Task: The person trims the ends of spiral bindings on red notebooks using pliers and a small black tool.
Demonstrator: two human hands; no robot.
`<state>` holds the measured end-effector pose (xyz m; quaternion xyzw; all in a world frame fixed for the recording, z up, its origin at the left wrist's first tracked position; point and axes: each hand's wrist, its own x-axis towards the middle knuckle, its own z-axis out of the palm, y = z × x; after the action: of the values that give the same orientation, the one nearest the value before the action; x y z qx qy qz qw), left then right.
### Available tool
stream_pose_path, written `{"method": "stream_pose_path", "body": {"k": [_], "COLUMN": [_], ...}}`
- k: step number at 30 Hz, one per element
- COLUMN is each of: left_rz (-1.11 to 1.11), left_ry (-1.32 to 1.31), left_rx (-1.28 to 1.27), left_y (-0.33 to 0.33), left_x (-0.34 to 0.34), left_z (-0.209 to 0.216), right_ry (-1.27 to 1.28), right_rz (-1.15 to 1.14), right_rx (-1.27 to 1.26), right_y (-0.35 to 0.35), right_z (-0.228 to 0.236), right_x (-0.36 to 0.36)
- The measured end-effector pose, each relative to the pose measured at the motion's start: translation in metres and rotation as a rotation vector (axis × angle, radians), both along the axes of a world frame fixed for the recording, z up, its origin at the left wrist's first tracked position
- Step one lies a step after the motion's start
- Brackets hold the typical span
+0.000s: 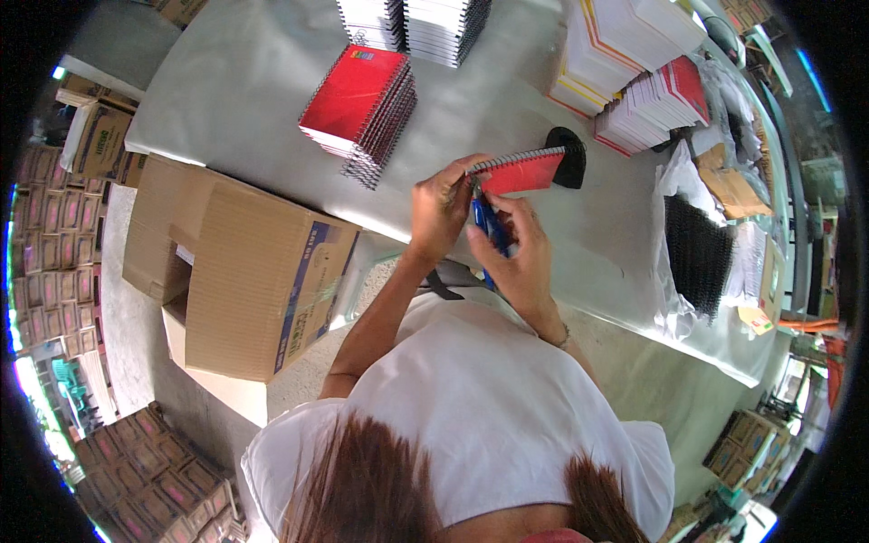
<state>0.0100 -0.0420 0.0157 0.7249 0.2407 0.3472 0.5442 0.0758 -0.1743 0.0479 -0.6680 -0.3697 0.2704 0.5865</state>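
My left hand (439, 206) is closed on the near left end of a red spiral notebook (525, 172), which is held above the table with its coil along the upper edge. My right hand (518, 244) grips blue-handled pliers (487, 222). Their metal jaws meet the end of the coil beside my left fingers; whether they pinch the wire is too small to tell. A black object (568, 159) sits on the table just behind the notebook's right end. To the left stands a stack of red spiral notebooks (358, 100).
White spiral-bound stacks (434, 27) stand at the back. Unbound red-covered stacks (654, 104) and white-and-yellow paper stacks (625, 45) fill the back right. Black coils (695, 253) lie in plastic at the right. An open cardboard box (244, 262) stands left, beside the grey table (244, 100).
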Motion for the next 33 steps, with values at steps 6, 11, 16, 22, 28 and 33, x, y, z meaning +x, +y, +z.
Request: {"method": "stream_pose_path", "body": {"k": [6, 11, 16, 22, 28, 33], "left_rz": [0.035, 0.142, 0.479, 0.564, 0.637, 0.626], "left_ry": [0.101, -0.103, -0.213, -0.177, -0.044, 0.036], "left_rx": [0.048, 0.055, 0.125, 0.144, 0.229, 0.057], "left_y": [-0.010, 0.003, 0.073, 0.142, 0.146, 0.157], "left_x": [-0.005, -0.013, -0.035, -0.069, -0.079, -0.084], "left_z": [0.020, 0.046, 0.110, 0.073, 0.055, 0.033], "right_ry": [1.137, 0.304, -0.715, -0.838, -0.858, -0.679], "right_rz": [0.460, 0.173, -0.369, -0.583, -0.543, -0.538], "right_rx": [0.168, -0.014, -0.234, -0.361, -0.276, -0.102], "right_y": [-0.007, -0.033, -0.078, -0.102, -0.102, -0.088], "right_z": [0.011, 0.018, -0.039, -0.055, -0.050, -0.008], "right_x": [0.031, 0.048, 0.117, 0.123, 0.123, 0.148]}}
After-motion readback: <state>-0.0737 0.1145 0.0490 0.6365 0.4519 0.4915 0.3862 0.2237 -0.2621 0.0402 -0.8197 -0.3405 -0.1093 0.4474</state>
